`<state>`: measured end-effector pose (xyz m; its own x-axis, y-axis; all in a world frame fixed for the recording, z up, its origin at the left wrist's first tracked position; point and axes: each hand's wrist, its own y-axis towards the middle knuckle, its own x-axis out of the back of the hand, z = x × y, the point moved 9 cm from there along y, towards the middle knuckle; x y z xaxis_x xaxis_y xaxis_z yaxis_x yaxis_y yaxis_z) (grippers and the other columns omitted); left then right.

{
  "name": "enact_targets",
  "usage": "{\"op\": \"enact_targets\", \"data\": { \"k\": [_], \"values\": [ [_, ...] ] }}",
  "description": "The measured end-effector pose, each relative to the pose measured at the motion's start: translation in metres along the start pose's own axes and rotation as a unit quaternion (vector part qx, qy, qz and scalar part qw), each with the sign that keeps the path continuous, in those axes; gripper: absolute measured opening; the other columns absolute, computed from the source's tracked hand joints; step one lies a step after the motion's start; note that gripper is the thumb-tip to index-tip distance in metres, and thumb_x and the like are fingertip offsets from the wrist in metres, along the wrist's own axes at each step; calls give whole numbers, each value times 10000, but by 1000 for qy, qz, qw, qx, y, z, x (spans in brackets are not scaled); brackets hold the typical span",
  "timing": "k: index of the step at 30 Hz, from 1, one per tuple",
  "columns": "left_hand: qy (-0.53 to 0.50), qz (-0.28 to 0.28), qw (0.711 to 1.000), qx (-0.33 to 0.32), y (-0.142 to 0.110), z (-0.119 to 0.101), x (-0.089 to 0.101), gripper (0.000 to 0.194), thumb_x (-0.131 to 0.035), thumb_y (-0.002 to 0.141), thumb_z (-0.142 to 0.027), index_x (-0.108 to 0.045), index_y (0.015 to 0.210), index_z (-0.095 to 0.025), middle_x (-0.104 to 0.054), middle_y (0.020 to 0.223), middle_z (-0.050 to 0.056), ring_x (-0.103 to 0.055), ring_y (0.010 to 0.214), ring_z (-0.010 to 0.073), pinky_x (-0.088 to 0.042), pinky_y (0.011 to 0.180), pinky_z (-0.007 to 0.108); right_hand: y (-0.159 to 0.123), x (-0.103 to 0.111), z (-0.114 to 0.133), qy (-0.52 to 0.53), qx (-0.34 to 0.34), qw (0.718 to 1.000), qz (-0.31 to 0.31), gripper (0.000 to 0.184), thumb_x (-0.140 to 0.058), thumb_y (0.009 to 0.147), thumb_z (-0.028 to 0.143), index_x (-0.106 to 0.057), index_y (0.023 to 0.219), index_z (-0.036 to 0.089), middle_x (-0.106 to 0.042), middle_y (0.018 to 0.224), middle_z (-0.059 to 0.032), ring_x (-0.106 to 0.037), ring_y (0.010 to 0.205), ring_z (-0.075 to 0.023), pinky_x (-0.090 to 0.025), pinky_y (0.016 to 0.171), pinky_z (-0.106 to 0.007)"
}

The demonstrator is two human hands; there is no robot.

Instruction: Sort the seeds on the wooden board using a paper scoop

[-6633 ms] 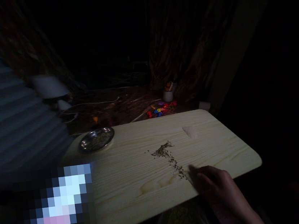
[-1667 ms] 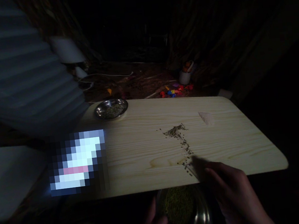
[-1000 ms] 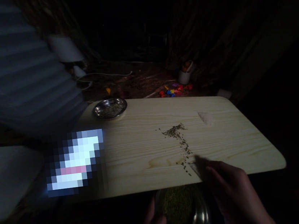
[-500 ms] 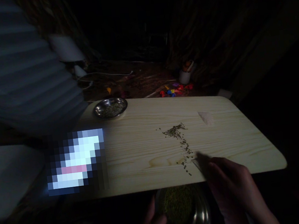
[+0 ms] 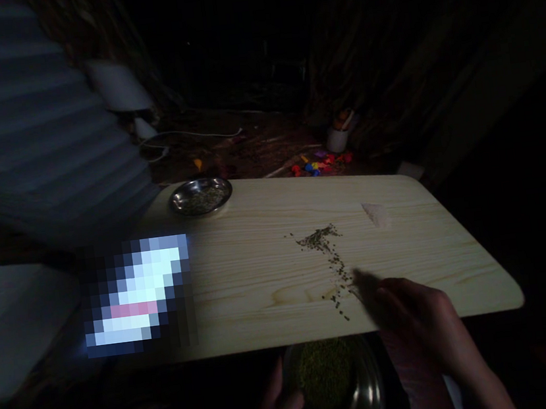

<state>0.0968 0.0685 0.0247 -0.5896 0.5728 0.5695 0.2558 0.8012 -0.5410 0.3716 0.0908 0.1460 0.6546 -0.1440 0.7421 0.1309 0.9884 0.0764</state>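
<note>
My left hand (image 5: 280,406) is at the near edge of the table, its fingers and thumb closed on the left rim of a shiny metal bowl (image 5: 373,391). Inside that bowl lies a mass of small green bits (image 5: 326,374). Over the table's near edge, my right hand (image 5: 423,312) is closed in a pinch; a thin dark shape at its fingertips is too dim and blurred to name. Just left of those fingertips, loose green bits (image 5: 338,269) trail across the wood-grain table (image 5: 249,254) up to a small heap (image 5: 319,237).
A shallow metal dish (image 5: 203,210) with pale bits stands at the table's far left corner. A small pale triangular piece (image 5: 376,213) lies to the right. A blurred-out bright screen (image 5: 139,294) glows at left. Colourful small pieces (image 5: 320,165) and a white cup (image 5: 337,139) sit beyond the table.
My right hand has shifted slightly up and left, with its fingertips closer to the trail of green bits. My left hand and the bowl stay in place.
</note>
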Motion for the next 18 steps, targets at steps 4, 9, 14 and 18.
{"op": "enact_targets", "data": {
  "k": [4, 9, 14, 18],
  "values": [
    [12, -14, 999, -26, 2, 4, -3, 666, -424, 796, -347, -343, 1415, -115, -276, 1512, 149, -153, 1405, 319, 17, 1131, 508, -4, -1, 5, 1, 13, 1000, 17, 291, -494, 880, 385, -684, 999, 199, -730, 984, -88, -686, 856, -238, -533, 720, -298],
    [2, -31, 999, -19, 4, 11, -5, 644, -465, 786, -325, -388, 1392, -121, -314, 1495, 157, -195, 1388, 343, -15, 1130, 521, -2, -1, 9, -14, 20, 999, 27, 280, -490, 880, 367, -682, 1014, 214, -728, 998, -79, -684, 872, -240, -538, 729, -308],
    [-24, -43, 998, -34, 5, 16, -6, 627, -472, 798, -333, -376, 1402, -198, -365, 1478, 109, -228, 1384, 320, -65, 1133, 520, -6, -4, 7, -23, 30, 999, 28, 280, -497, 876, 364, -688, 1019, 216, -733, 976, -77, -693, 839, -234, -550, 703, -305],
    [-17, -56, 998, -18, 3, 11, 1, 630, -529, 751, -347, -444, 1363, -226, -390, 1468, 70, -187, 1392, 341, 17, 1131, 517, -18, -3, 1, -31, 11, 999, 13, 274, -511, 871, 367, -695, 1001, 210, -737, 957, -85, -698, 832, -231, -561, 701, -305]
  ]
}}
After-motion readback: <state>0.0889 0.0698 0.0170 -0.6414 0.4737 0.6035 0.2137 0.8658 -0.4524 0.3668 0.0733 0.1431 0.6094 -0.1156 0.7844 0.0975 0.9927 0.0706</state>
